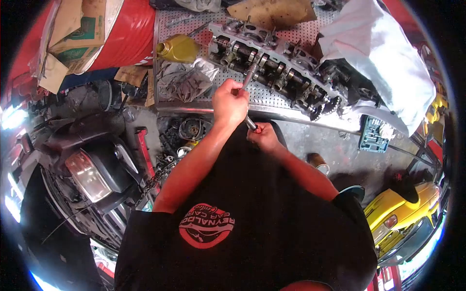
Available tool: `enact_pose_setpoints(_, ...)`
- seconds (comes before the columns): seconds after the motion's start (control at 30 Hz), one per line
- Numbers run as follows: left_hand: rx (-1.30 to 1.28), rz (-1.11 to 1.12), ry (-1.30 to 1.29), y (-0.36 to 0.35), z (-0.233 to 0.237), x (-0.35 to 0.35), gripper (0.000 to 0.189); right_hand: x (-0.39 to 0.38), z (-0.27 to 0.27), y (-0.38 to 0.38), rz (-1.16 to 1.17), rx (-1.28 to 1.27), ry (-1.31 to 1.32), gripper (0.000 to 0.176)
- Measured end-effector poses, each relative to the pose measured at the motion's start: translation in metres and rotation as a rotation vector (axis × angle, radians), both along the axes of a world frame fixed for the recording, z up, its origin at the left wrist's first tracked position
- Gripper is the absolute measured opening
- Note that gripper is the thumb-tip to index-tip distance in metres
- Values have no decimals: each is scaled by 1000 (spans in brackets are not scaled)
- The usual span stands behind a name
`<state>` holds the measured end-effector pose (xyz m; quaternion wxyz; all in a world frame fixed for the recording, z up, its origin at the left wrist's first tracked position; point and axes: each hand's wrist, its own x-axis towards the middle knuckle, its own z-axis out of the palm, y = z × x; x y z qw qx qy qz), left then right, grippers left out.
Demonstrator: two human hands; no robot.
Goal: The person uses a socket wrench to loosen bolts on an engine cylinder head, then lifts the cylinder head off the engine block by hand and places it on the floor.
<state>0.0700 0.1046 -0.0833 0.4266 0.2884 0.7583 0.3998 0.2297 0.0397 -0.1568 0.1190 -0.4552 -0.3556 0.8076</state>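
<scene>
A cylinder head with camshafts [291,77] lies at a slant on the perforated metal bench top [194,104]. My left hand [230,104] is closed around the shaft of a long metal wrench [251,74], whose far end reaches the camshaft area. Nearer my body, my right hand [265,137] is wrapped round the handle end of the same wrench, just past the bench edge. How the wrench's far end meets the part is too small to tell.
A yellow-green bottle [178,48] and grey rags [184,82] lie on the bench's left. White cloth [383,53] covers its right end. A teal socket case [374,134] sits below right. Vehicle parts [90,174] are at left, a yellow car [400,208] at right.
</scene>
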Motion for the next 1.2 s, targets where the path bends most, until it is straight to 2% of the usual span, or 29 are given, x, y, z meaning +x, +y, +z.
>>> enact_pose_setpoints(0.03, 44, -19, 66, -1, -6, 0, 9, -1, -1, 0, -3, 5, 5, 21)
enact_pose_setpoints(0.17, 12, 10, -130, 0, 5, -2, 11, -7, -6, -1, -29, 8, 145, 25)
enact_pose_setpoints(0.27, 66, 173, -354, -5, 10, 2, 13, 6, 13, 9, 93, 38, -89, 24)
enact_pose_setpoints(0.3, 68, 188, -391, -10, 11, 5, 17, 17, 33, 19, 200, 133, -226, 20)
enact_pose_setpoints(0.4, 103, 264, -652, -25, 19, 30, 19, 57, 84, 33, 306, 640, -438, 18)
enact_pose_setpoints(0.5, 103, 277, -817, -27, 20, 58, 19, 88, 113, 34, 381, 768, -501, 20)
enact_pose_setpoints(0.73, 18, 418, -990, -11, 28, 79, 18, 102, 157, 55, 423, 877, -732, 17)
enact_pose_setpoints(0.8, 13, 477, -1039, -8, 32, 79, 19, 100, 154, 57, 412, 796, -768, 17)
enact_pose_setpoints(0.87, 44, 317, -780, 1, 33, 80, 19, 91, 141, 50, 339, 640, -739, 18)
enact_pose_setpoints(0.93, 62, 133, -451, 8, 41, 86, 18, 75, 99, 29, 212, 418, -644, 22)
enact_pose_setpoints(1.03, 87, 17, -201, 5, 27, 80, 13, 62, 61, 7, -27, 375, -379, 25)
enact_pose_setpoints(1.2, 101, -140, 75, 1, 12, 76, 12, 65, 38, 3, -96, 312, -179, 25)
